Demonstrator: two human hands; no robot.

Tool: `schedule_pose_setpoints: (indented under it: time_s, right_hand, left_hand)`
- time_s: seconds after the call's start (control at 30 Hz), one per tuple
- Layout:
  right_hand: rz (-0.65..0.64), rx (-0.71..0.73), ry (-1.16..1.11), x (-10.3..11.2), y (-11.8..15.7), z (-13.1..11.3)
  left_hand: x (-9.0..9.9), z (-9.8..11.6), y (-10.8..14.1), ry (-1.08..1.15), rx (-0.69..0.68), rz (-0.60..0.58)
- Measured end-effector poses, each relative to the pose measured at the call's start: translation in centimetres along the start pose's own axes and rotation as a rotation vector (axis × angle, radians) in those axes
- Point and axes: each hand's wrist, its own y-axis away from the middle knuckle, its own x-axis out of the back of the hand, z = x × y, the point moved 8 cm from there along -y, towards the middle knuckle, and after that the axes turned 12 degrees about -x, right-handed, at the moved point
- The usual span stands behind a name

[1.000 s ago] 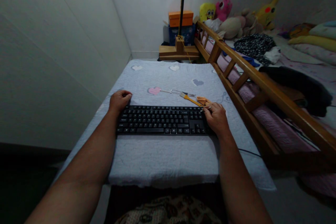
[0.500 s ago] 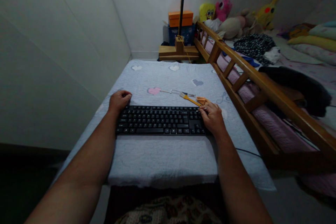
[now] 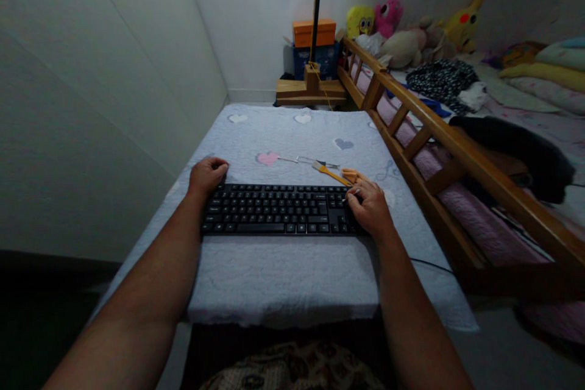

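A black keyboard (image 3: 269, 210) lies flat across the cloth-covered table. My left hand (image 3: 208, 175) rests at its top left corner with the fingers curled in; whether they hold anything is hidden. Over the number keys at the right end, my right hand (image 3: 368, 202) pinches a small, thin, whitish item whose tip shows near the keys; I cannot make out what it is. Just behind the right hand lie a yellow-handled brush (image 3: 336, 175) and an orange cloth (image 3: 353, 175). A thin metal tool (image 3: 311, 160) lies behind the brush.
A wooden bed rail (image 3: 439, 134) runs along the table's right side, with plush toys and clothes on the bed beyond. Behind the table stand a wooden stand (image 3: 311, 91) and an orange box (image 3: 314, 33). A cable (image 3: 432, 264) crosses the table's right front.
My right hand has shifted very slightly, and the tip of the thin item now points lower over the number keys. My left hand has stayed in place.
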Motion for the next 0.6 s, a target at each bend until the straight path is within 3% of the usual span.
schedule_pose_setpoints:
  time_s: [0.6]
  right_hand:
    - [-0.018,-0.014,0.033,-0.08,-0.15,0.49]
  left_hand:
    - [-0.06,-0.03,0.03,0.004,0.02,-0.003]
